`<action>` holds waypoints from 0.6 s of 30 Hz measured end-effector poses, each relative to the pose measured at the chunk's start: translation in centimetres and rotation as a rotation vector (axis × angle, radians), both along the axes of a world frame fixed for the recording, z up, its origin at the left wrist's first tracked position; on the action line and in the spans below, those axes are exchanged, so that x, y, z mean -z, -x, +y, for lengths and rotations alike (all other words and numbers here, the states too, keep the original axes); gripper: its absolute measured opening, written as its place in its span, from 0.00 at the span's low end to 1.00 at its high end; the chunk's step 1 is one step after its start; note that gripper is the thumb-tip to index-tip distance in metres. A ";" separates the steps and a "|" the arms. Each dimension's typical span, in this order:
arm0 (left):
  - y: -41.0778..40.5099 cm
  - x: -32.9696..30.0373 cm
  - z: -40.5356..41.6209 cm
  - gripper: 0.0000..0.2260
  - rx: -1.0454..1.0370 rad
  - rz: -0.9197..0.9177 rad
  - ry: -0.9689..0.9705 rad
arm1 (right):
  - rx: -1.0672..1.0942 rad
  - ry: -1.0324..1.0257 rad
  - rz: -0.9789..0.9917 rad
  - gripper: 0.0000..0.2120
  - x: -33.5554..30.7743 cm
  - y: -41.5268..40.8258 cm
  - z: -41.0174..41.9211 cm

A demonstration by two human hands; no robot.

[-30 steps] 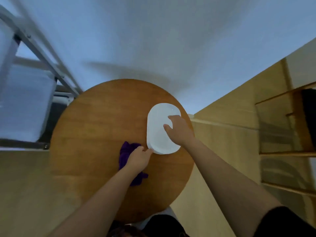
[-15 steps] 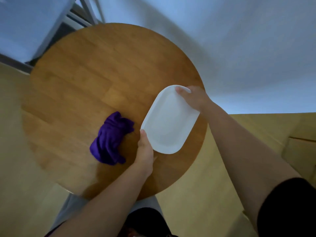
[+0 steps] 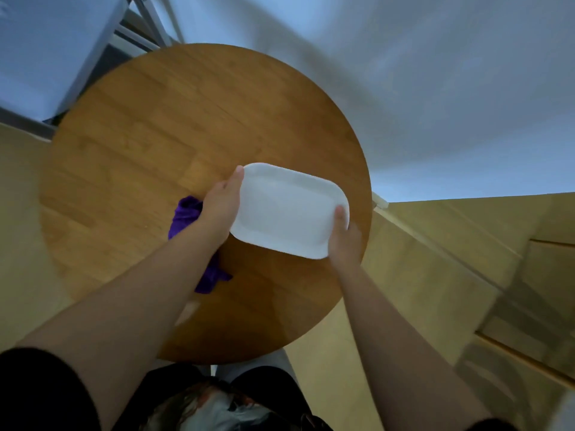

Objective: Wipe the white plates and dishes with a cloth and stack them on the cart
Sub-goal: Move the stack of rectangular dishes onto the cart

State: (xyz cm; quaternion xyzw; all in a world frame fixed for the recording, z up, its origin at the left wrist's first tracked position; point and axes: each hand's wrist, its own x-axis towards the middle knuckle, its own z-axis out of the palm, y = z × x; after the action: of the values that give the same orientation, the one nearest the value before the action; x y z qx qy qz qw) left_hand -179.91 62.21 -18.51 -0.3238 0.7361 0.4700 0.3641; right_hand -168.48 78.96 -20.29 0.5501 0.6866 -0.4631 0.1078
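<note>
A white rectangular dish (image 3: 287,209) with rounded corners is held above the round wooden table (image 3: 155,135), tilted a little. My left hand (image 3: 222,206) grips its left short edge, thumb along the rim and fingers hidden underneath. My right hand (image 3: 343,236) grips the right short edge, thumb on top of the rim. A crumpled purple cloth (image 3: 189,219) lies on the table under my left forearm, partly hidden by it.
A metal-framed cart (image 3: 93,57) with a pale panel stands past the table's far left edge. Light wooden cabinets or steps (image 3: 497,275) fill the right side. A pale wall runs behind the table.
The dish has been lifted and turned from lengthways to crossways. My left hand moved up to its left edge and my right hand came round to its right edge. The cloth stays on the table.
</note>
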 end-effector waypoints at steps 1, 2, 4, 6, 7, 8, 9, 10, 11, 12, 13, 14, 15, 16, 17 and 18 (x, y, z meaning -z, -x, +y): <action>0.3 -0.1 -0.1 0.27 0.036 0.016 -0.003 | 0.055 0.023 0.004 0.19 0.1 -0.7 -0.8; 0.4 -0.1 -0.1 0.26 0.057 0.031 -0.014 | 0.086 0.046 0.006 0.18 0.0 -1.0 -1.1; -0.2 -0.1 -0.3 0.23 0.069 0.068 -0.036 | 0.053 0.075 -0.012 0.17 -0.3 -0.8 -0.5; -1.4 0.0 -0.7 0.22 0.068 0.097 -0.051 | -0.019 0.042 -0.001 0.16 -0.8 0.2 1.3; -2.0 0.1 -0.9 0.21 0.057 0.100 -0.051 | -0.059 0.017 0.028 0.18 -1.1 0.9 2.3; -2.8 0.2 -1.2 0.20 0.043 0.104 -0.053 | -0.108 0.014 0.056 0.18 -1.4 1.7 3.1; -3.4 0.4 -1.3 0.19 0.034 0.112 -0.057 | -0.165 0.036 0.069 0.17 -1.5 2.3 3.5; -4.0 0.5 -1.4 0.17 0.024 0.119 -0.060 | -0.227 0.077 0.065 0.17 -1.6 2.9 3.7; -4.3 0.5 -1.4 0.16 0.011 0.121 -0.062 | -0.278 0.121 0.054 0.19 -1.6 3.2 3.6; -4.4 0.5 -1.4 0.17 0.002 0.123 -0.060 | -0.313 0.144 0.048 0.19 -1.5 3.3 3.4; -4.3 0.6 -1.4 0.18 0.003 0.124 -0.058 | -0.334 0.133 0.056 0.20 -1.3 3.3 3.2; -4.2 0.5 -1.4 0.20 0.016 0.121 -0.055 | -0.345 0.101 0.069 0.20 -1.2 3.2 2.9; -3.9 0.5 -1.4 0.21 0.033 0.115 -0.055 | -0.343 0.066 0.075 0.20 -1.2 3.2 2.6; -3.7 0.5 -1.4 0.22 0.047 0.105 -0.062 | -0.335 0.040 0.074 0.21 -1.2 3.3 2.4; -3.5 0.5 -1.5 0.23 0.049 0.095 -0.070 | -0.324 0.025 0.073 0.21 -1.2 3.3 2.2; -3.4 0.5 -1.5 0.23 0.043 0.092 -0.072 | -0.316 0.011 0.076 0.22 -1.2 3.4 2.1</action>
State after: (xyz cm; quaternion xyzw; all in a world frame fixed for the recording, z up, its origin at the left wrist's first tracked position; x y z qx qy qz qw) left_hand -176.55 60.68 -19.04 -0.2724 0.7417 0.5024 0.3511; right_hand -171.83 81.04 -19.04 0.4167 0.7655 -0.4647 0.1564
